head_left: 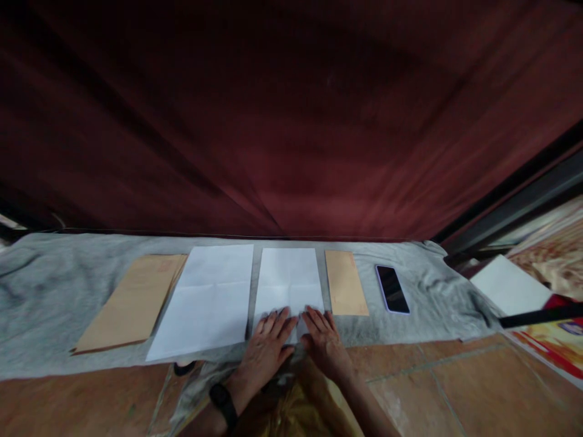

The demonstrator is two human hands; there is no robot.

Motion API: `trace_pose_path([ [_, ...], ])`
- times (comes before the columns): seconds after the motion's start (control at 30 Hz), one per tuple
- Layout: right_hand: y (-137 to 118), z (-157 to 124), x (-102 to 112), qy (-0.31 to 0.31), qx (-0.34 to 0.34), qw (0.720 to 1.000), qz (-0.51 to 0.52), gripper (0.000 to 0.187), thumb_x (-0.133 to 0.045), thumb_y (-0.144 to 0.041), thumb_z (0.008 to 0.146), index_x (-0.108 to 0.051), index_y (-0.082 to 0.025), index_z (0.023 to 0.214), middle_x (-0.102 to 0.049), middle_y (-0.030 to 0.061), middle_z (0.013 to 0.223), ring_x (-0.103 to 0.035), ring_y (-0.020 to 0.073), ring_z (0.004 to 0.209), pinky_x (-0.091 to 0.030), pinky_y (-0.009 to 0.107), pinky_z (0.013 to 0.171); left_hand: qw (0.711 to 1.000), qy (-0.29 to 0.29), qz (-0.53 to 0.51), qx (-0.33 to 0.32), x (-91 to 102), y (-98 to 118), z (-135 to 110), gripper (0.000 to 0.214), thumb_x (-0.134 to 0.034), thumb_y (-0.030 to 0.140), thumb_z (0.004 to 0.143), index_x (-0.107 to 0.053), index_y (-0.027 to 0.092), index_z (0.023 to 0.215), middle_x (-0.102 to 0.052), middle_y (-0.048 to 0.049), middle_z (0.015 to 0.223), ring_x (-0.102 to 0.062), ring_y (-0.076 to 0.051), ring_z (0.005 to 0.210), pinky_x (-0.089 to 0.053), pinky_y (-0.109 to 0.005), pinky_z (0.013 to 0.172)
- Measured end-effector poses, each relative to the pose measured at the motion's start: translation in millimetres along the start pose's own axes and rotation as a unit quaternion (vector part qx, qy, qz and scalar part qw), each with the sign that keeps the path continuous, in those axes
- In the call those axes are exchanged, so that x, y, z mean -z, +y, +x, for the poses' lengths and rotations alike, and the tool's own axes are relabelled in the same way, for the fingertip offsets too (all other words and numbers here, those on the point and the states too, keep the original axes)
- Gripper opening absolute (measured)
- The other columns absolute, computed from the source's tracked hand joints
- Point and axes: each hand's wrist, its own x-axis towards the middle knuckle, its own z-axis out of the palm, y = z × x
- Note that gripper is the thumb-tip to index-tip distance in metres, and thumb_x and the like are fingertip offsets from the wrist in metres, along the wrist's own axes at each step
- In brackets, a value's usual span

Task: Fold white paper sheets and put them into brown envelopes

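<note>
A creased sheet of white paper (288, 276) lies on a grey cloth, its near edge under both hands. My left hand (268, 343) rests flat on the sheet's near left part, fingers stretched out. On the near right part lies my right hand (324, 343), its fingers also out flat. Left of this sheet is a larger stack or sheet of white paper (207, 303) with fold creases. Just to the right sits a brown envelope (346, 283). Neither hand grips anything.
Several brown envelopes (130, 303) are stacked at the left. A phone (392, 290) in a purple case lies at the right of the grey cloth (428, 291). A dark red fabric (291, 152) hangs behind. Tiled floor (460, 376) shows in front, with a white sheet (511, 285) at far right.
</note>
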Motion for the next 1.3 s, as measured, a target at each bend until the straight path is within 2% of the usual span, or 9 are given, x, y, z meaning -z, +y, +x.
trace_pose_path([
  [0.1,0.6,-0.4,1.8,-0.005,0.011,1.000,-0.002,0.055,-0.054,-0.027,0.096,-0.046,-0.021,0.150,-0.047,0.0117,0.155,-0.045,0.0260,0.142,-0.032,0.052,0.120,1.000,-0.005,-0.004,-0.011,2.3,-0.3,2.8,0.058,-0.063,0.038,0.090,-0.049,0.033,0.146,-0.047,-0.0069,0.156,-0.051,-0.032,0.135,-0.041,-0.053,0.110],
  [0.2,0.2,3.8,0.7,0.004,0.001,1.000,0.004,0.048,-0.050,-0.025,0.099,-0.050,-0.021,0.147,-0.051,0.0104,0.152,-0.047,0.0253,0.141,-0.032,0.052,0.120,1.000,-0.001,-0.006,-0.009,-1.3,-0.1,3.2,0.059,-0.064,0.039,0.090,-0.050,0.032,0.146,-0.049,-0.0059,0.155,-0.051,-0.032,0.134,-0.043,-0.052,0.110],
  [0.3,-2.4,20.7,-1.9,0.023,-0.024,0.999,0.011,0.043,-0.041,-0.023,0.102,-0.055,-0.019,0.143,-0.054,0.0096,0.149,-0.047,0.0238,0.140,-0.034,0.048,0.120,1.000,0.015,0.003,-0.001,-7.6,3.0,2.0,0.057,-0.062,0.038,0.092,-0.049,0.027,0.146,-0.048,-0.0063,0.155,-0.050,-0.032,0.137,-0.043,-0.052,0.110],
  [0.47,-9.2,53.0,-15.1,0.036,-0.026,0.999,0.009,0.046,-0.037,-0.027,0.105,-0.049,-0.016,0.148,-0.041,0.0096,0.159,-0.035,0.0238,0.148,-0.037,0.044,0.119,0.999,0.023,0.001,-0.030,-12.5,9.8,-0.1,0.052,-0.054,0.037,0.096,-0.050,0.021,0.145,-0.051,-0.0074,0.153,-0.036,-0.030,0.148,-0.033,-0.053,0.120],
  [0.7,-9.9,52.3,-33.5,0.028,-0.035,0.999,-0.019,0.047,-0.042,-0.033,0.105,-0.048,-0.019,0.149,-0.041,0.0100,0.159,-0.037,0.0253,0.147,-0.031,0.046,0.121,1.000,0.021,-0.015,-0.015,-10.1,11.5,-10.5,0.048,-0.048,0.032,0.098,-0.051,0.016,0.144,-0.055,-0.0106,0.149,-0.046,-0.026,0.142,-0.039,-0.049,0.118],
  [0.83,-9.2,50.4,-33.3,0.030,-0.023,0.999,-0.021,0.049,-0.043,-0.031,0.103,-0.047,-0.019,0.150,-0.040,0.0106,0.160,-0.037,0.0264,0.147,-0.029,0.046,0.121,0.996,0.055,-0.055,0.043,-3.3,2.5,8.0,0.042,-0.039,0.028,0.102,-0.056,0.017,0.138,-0.062,-0.0103,0.142,-0.058,-0.021,0.130,-0.045,-0.042,0.113],
  [0.9,-9.4,50.9,-33.6,0.037,-0.022,0.999,-0.026,0.049,-0.043,-0.029,0.103,-0.046,-0.019,0.151,-0.040,0.0108,0.160,-0.037,0.0262,0.147,-0.029,0.046,0.121,0.994,0.078,-0.056,0.058,-2.0,-5.9,27.0,0.045,-0.038,0.029,0.102,-0.053,0.015,0.142,-0.057,-0.0125,0.146,-0.053,-0.023,0.136,-0.043,-0.044,0.115],
  [1.03,-8.7,51.8,-35.0,0.050,-0.015,0.998,-0.031,0.047,-0.042,-0.028,0.103,-0.049,-0.018,0.149,-0.043,0.0111,0.158,-0.038,0.0258,0.146,-0.029,0.045,0.121,0.995,0.079,-0.024,0.062,-10.2,-22.1,58.7,0.050,-0.039,0.033,0.102,-0.048,0.012,0.146,-0.045,-0.0133,0.156,-0.037,-0.027,0.148,-0.037,-0.048,0.119],
  [1.3,-4.0,52.0,-35.1,0.054,-0.014,0.998,-0.018,0.046,-0.041,-0.028,0.104,-0.049,-0.020,0.149,-0.042,0.0092,0.158,-0.037,0.0247,0.147,-0.031,0.045,0.121,0.983,0.106,0.010,0.151,-33.9,-27.2,58.1,0.063,-0.042,0.038,0.099,-0.041,-0.002,0.148,-0.038,-0.0258,0.157,-0.031,-0.033,0.150,-0.031,-0.051,0.121],
])
